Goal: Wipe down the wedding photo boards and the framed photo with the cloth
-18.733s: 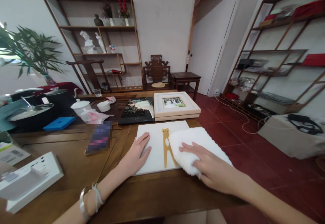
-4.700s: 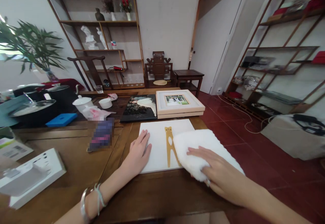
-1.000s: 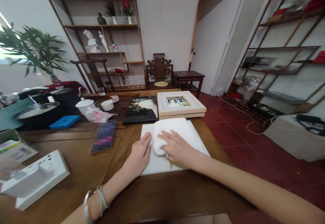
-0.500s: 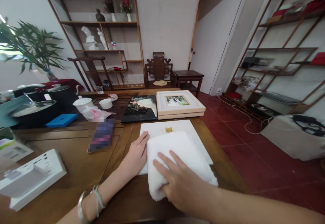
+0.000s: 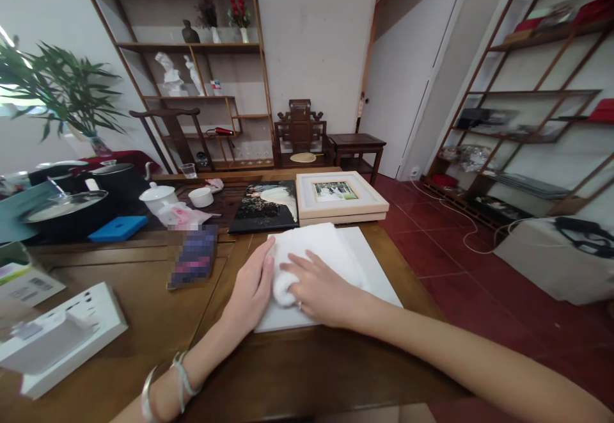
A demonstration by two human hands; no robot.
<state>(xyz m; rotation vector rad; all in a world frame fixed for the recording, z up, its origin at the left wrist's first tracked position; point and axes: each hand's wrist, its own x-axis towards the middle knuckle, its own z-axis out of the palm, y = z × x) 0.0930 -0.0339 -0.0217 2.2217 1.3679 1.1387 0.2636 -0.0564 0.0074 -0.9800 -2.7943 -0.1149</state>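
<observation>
A folded white towel (image 5: 326, 244) lies on a flat white board (image 5: 378, 269), which rests near the table's right side. My right hand (image 5: 316, 285) holds the towel, its fingers spread over the cloth and the thumb tucked at a rolled edge. A ring shows on one finger. Along the board's left edge lies my left hand (image 5: 252, 282), fingers stretched out and the thumb near the towel. It wears a bangle and a pale band at the wrist. The towel hides much of the board.
Behind the board lie a dark photo panel (image 5: 266, 205) and a pale framed photo (image 5: 340, 196). Left on the wooden table (image 5: 158, 320) are a white packing tray (image 5: 71, 340), a blue box (image 5: 118, 228), a pan (image 5: 67, 208) and a white lidded bowl (image 5: 157, 198).
My right hand and the towel have moved up and left across the board, covering a small yellow piece seen before. My left hand has turned, and its thumb now shows.
</observation>
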